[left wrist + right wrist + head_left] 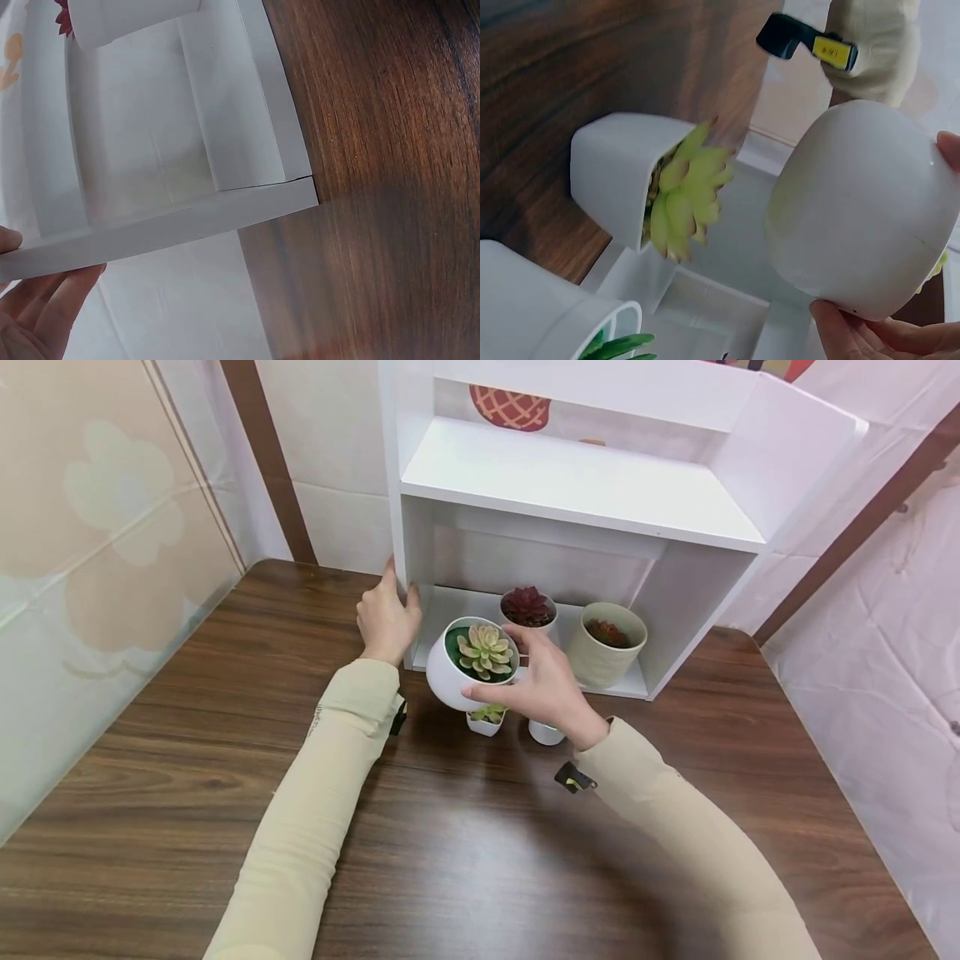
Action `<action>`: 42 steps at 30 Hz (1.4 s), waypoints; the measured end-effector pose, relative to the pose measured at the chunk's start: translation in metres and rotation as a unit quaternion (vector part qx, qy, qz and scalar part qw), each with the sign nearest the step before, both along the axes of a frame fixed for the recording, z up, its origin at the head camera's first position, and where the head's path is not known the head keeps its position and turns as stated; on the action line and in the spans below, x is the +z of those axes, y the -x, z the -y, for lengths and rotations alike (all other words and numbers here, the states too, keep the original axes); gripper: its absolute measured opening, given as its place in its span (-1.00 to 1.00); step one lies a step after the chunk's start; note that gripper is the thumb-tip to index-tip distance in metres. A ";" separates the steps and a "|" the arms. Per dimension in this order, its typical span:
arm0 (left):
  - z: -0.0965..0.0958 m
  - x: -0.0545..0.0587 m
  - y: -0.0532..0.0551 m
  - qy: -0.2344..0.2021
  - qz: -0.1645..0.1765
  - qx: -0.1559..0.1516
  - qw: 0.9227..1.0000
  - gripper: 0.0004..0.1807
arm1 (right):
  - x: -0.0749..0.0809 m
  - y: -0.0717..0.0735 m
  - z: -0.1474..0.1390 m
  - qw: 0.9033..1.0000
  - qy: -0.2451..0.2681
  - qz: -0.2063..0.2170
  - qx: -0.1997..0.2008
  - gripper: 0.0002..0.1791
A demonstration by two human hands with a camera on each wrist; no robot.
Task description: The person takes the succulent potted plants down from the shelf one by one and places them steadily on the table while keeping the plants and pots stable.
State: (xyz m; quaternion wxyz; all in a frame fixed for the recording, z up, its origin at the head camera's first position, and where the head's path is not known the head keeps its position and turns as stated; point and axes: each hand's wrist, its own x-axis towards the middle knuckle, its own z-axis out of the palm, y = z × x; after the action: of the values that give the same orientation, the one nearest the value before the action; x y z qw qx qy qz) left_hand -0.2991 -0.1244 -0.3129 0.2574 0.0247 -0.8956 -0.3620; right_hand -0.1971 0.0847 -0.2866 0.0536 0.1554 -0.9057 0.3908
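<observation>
My right hand [551, 685] holds a round white pot [444, 683] with a pale green succulent [484, 653], thumb and fingers spread across its sides. The pot is lifted and slightly tilted before the shelf opening; its smooth underside [862, 202] fills much of the right wrist view. My left hand [388, 622] grips the left side panel [165, 231] of a white shelf unit, thumb and fingers on opposite faces. Below the lifted pot stand a small square white pot [615, 169] with a green succulent and another small white pot [546, 735], partly hidden by my right hand.
Inside the lower compartment stand a pot with a dark red succulent [527, 606] and a larger cream pot [600, 662] with a reddish plant. The upper shelf board [570, 477] overhangs them. A brown wood-grain table [450, 860] extends toward me.
</observation>
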 end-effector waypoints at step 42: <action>-0.002 0.002 -0.002 -0.004 0.002 -0.001 1.000 -0.46 | -0.048 -0.055 -0.009 0.978 -0.110 -0.054 0.168 0.01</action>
State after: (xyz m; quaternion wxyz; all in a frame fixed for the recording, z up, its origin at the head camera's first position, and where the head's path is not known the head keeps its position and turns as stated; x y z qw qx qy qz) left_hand -0.2974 -0.1227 -0.3109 0.2551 0.0257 -0.8947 -0.3658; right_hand -0.1422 0.0933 -0.3351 0.0192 0.3310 -0.8999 0.2833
